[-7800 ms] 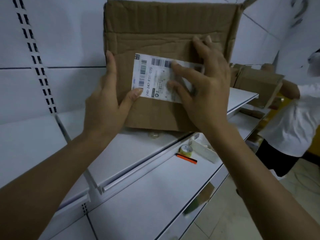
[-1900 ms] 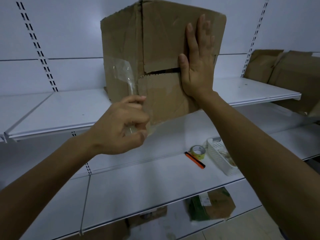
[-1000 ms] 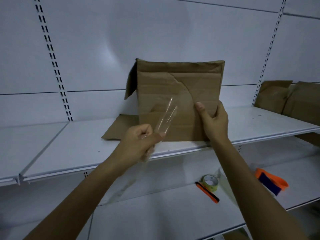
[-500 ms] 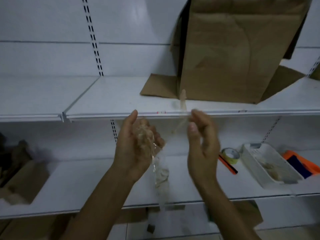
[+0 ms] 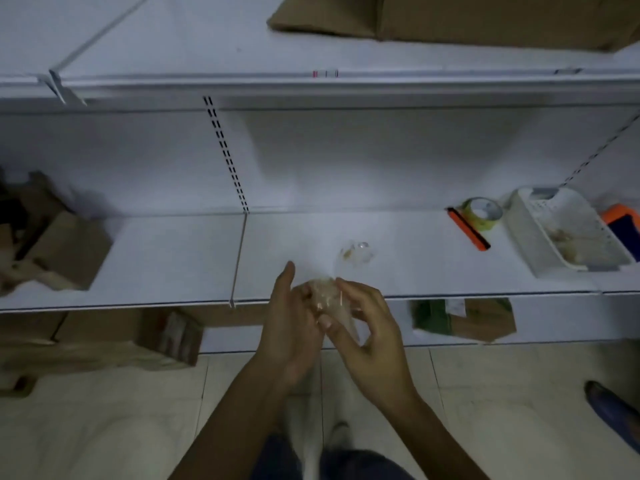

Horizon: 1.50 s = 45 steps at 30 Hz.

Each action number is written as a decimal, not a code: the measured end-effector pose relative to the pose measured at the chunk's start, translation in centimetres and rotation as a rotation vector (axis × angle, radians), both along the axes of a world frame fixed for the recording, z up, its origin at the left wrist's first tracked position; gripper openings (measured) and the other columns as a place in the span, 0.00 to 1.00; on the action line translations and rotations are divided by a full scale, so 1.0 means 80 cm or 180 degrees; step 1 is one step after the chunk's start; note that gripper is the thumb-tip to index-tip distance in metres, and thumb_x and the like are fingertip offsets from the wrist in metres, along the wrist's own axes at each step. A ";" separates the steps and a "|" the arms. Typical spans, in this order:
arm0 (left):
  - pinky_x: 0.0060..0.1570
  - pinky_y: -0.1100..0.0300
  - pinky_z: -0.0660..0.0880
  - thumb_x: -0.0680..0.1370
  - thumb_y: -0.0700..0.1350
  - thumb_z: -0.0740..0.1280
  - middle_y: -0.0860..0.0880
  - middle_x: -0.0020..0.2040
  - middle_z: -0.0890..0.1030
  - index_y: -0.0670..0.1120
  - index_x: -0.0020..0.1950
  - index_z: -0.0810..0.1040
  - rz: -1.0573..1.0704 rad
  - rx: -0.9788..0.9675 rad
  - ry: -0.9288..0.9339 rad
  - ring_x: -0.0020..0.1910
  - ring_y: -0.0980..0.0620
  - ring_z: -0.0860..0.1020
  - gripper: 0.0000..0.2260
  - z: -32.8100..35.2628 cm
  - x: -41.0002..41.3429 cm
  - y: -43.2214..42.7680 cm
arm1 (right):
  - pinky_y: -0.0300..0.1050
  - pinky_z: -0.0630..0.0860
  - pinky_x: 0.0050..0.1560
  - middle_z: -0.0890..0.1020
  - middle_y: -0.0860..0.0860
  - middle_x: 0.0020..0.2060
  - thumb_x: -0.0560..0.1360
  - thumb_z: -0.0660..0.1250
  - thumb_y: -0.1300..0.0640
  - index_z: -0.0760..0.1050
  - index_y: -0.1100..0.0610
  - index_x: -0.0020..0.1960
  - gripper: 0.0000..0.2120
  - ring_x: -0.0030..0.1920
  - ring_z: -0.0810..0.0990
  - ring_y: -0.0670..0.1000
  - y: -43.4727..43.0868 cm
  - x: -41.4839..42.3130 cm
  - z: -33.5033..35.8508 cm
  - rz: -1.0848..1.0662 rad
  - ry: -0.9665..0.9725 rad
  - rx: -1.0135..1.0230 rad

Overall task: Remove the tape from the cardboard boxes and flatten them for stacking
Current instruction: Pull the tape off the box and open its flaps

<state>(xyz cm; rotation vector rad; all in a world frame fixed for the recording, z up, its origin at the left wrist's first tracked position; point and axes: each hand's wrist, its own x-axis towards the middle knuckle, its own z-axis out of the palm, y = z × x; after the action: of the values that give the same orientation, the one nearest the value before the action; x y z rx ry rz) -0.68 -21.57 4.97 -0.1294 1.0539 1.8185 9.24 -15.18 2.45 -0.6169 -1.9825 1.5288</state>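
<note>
A crumpled wad of clear, cardboard-flecked tape (image 5: 325,294) sits between my two hands in front of the middle shelf. My left hand (image 5: 289,320) cups it from the left, thumb up and fingers curled behind it. My right hand (image 5: 367,327) grips it from the right with fingers and thumb curled round it. A loose clear end of the tape (image 5: 355,254) sticks up above the wad. The brown cardboard box (image 5: 450,19) stands on the upper shelf, only its bottom and a flap in view.
On the middle shelf (image 5: 173,258) lie a tape roll (image 5: 483,213), an orange-and-black cutter (image 5: 467,228), a white basket (image 5: 568,233) with tape scraps and an orange object (image 5: 621,223). Cardboard (image 5: 59,251) lies at left and on the bottom shelf (image 5: 481,320). A shoe (image 5: 613,410) shows at right.
The view has tipped down, so the box is now at the top edge. My hands have come together and balled the hanging tape strip into a wad.
</note>
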 end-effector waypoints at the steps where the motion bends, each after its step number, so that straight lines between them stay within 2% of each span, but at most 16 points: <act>1: 0.49 0.56 0.77 0.72 0.62 0.62 0.41 0.47 0.80 0.38 0.50 0.81 -0.0117 0.0009 -0.0056 0.45 0.47 0.80 0.27 -0.005 0.005 -0.009 | 0.33 0.72 0.58 0.77 0.45 0.58 0.73 0.71 0.60 0.73 0.51 0.62 0.19 0.58 0.75 0.40 0.004 0.001 -0.008 -0.0030 -0.0218 -0.0116; 6: 0.59 0.59 0.67 0.72 0.63 0.59 0.47 0.60 0.81 0.46 0.54 0.84 -0.0873 -0.0101 0.0060 0.61 0.54 0.77 0.26 -0.011 0.000 -0.041 | 0.42 0.79 0.49 0.84 0.53 0.47 0.70 0.72 0.67 0.81 0.61 0.51 0.10 0.48 0.82 0.51 0.024 -0.003 -0.026 -0.0233 -0.0556 -0.1170; 9: 0.58 0.57 0.69 0.73 0.60 0.61 0.45 0.61 0.80 0.41 0.62 0.78 -0.1062 -0.0327 0.0114 0.60 0.52 0.78 0.27 -0.008 -0.020 -0.042 | 0.41 0.80 0.46 0.84 0.57 0.43 0.69 0.72 0.70 0.81 0.65 0.48 0.08 0.44 0.82 0.52 0.020 -0.009 -0.022 -0.0400 -0.0448 -0.0975; 13: 0.49 0.56 0.80 0.70 0.56 0.65 0.43 0.57 0.82 0.36 0.60 0.78 -0.0927 -0.0320 -0.0268 0.56 0.50 0.81 0.27 0.005 -0.035 -0.026 | 0.36 0.78 0.43 0.83 0.55 0.40 0.69 0.70 0.73 0.80 0.66 0.47 0.08 0.40 0.81 0.46 0.038 -0.007 0.006 -0.0426 -0.0254 -0.0940; 17: 0.48 0.53 0.80 0.70 0.51 0.65 0.42 0.59 0.81 0.38 0.52 0.83 -0.1341 -0.0048 -0.0465 0.58 0.48 0.80 0.20 0.020 -0.030 -0.005 | 0.51 0.80 0.50 0.83 0.60 0.46 0.71 0.71 0.69 0.80 0.65 0.51 0.08 0.46 0.82 0.62 0.071 0.031 0.048 -0.0094 -0.0448 -0.0231; 20: 0.52 0.52 0.79 0.71 0.55 0.65 0.42 0.58 0.81 0.40 0.52 0.83 -0.1565 0.0084 -0.0249 0.57 0.48 0.80 0.22 0.031 -0.013 0.027 | 0.45 0.77 0.56 0.81 0.56 0.51 0.77 0.65 0.65 0.78 0.61 0.59 0.12 0.52 0.81 0.52 0.091 0.060 0.064 0.0098 -0.0801 0.0203; 22: 0.55 0.52 0.78 0.71 0.61 0.64 0.44 0.57 0.82 0.40 0.55 0.83 -0.1623 0.0104 0.0025 0.57 0.50 0.80 0.26 0.037 0.001 0.055 | 0.44 0.73 0.62 0.79 0.53 0.56 0.80 0.60 0.61 0.75 0.57 0.64 0.14 0.58 0.77 0.47 0.102 0.076 0.068 0.0205 -0.0909 -0.0099; 24: 0.58 0.51 0.76 0.70 0.63 0.64 0.45 0.59 0.81 0.41 0.62 0.79 -0.1632 0.0076 0.0395 0.58 0.51 0.79 0.31 0.038 0.023 0.088 | 0.41 0.71 0.64 0.77 0.46 0.59 0.79 0.61 0.52 0.73 0.50 0.67 0.17 0.60 0.75 0.43 0.114 0.090 0.067 0.0159 -0.0962 -0.0257; 27: 0.52 0.57 0.76 0.63 0.66 0.68 0.48 0.54 0.83 0.46 0.61 0.77 -0.1506 0.0031 0.0822 0.54 0.53 0.81 0.33 0.038 0.082 0.145 | 0.33 0.71 0.59 0.78 0.42 0.58 0.75 0.69 0.50 0.71 0.48 0.68 0.22 0.57 0.76 0.39 0.143 0.112 0.055 -0.0201 -0.0953 0.0418; 30: 0.39 0.67 0.77 0.61 0.63 0.71 0.54 0.45 0.85 0.51 0.50 0.81 -0.1430 0.0157 0.0966 0.46 0.59 0.83 0.23 0.040 0.153 0.204 | 0.49 0.70 0.66 0.79 0.50 0.61 0.74 0.71 0.53 0.76 0.52 0.64 0.19 0.61 0.76 0.48 0.204 0.159 0.043 -0.0963 -0.1124 0.1100; 32: 0.42 0.70 0.75 0.67 0.61 0.72 0.57 0.45 0.84 0.55 0.47 0.82 -0.1669 0.0147 0.1184 0.47 0.61 0.82 0.14 0.040 0.196 0.244 | 0.54 0.69 0.62 0.77 0.53 0.62 0.72 0.70 0.53 0.79 0.49 0.59 0.15 0.62 0.74 0.53 0.254 0.201 0.036 -0.1414 -0.1577 0.1721; 34: 0.46 0.68 0.73 0.70 0.60 0.69 0.60 0.46 0.84 0.60 0.44 0.83 -0.2003 0.0076 0.1374 0.48 0.63 0.80 0.08 0.041 0.228 0.282 | 0.56 0.74 0.51 0.81 0.52 0.51 0.71 0.68 0.55 0.82 0.50 0.53 0.11 0.52 0.79 0.54 0.299 0.239 0.028 -0.1635 -0.1389 0.2002; 36: 0.46 0.68 0.75 0.70 0.59 0.70 0.58 0.49 0.84 0.58 0.47 0.84 -0.2181 0.0057 0.1313 0.50 0.63 0.81 0.10 0.043 0.247 0.313 | 0.52 0.77 0.44 0.84 0.50 0.43 0.70 0.70 0.61 0.83 0.52 0.48 0.09 0.42 0.82 0.52 0.346 0.267 0.022 -0.1778 -0.1175 0.2134; 39: 0.50 0.64 0.78 0.67 0.59 0.67 0.53 0.54 0.83 0.50 0.57 0.80 -0.2234 0.0048 0.1009 0.54 0.56 0.81 0.22 0.047 0.255 0.338 | 0.48 0.78 0.43 0.85 0.52 0.43 0.71 0.69 0.64 0.83 0.54 0.46 0.07 0.40 0.83 0.53 0.431 0.300 0.009 -0.2151 -0.1404 0.1675; 42: 0.49 0.61 0.79 0.63 0.59 0.68 0.51 0.54 0.83 0.47 0.58 0.79 -0.1925 -0.0029 0.0843 0.53 0.53 0.82 0.27 0.050 0.242 0.360 | 0.46 0.76 0.46 0.84 0.53 0.43 0.74 0.69 0.58 0.80 0.56 0.53 0.09 0.45 0.82 0.55 0.513 0.328 -0.002 -0.2429 -0.1464 0.0978; 45: 0.43 0.61 0.73 0.66 0.56 0.69 0.53 0.49 0.85 0.49 0.54 0.80 -0.1319 -0.0467 0.0694 0.42 0.57 0.83 0.20 0.035 0.226 0.396 | 0.45 0.71 0.48 0.79 0.50 0.42 0.73 0.70 0.59 0.68 0.58 0.67 0.24 0.44 0.77 0.51 0.569 0.328 -0.009 -0.2192 -0.1526 0.0900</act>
<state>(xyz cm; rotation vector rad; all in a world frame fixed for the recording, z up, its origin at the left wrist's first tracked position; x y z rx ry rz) 17.37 10.11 7.79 0.1922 1.2621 1.4018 35.47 30.34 1.71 -1.4536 -1.9454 0.7101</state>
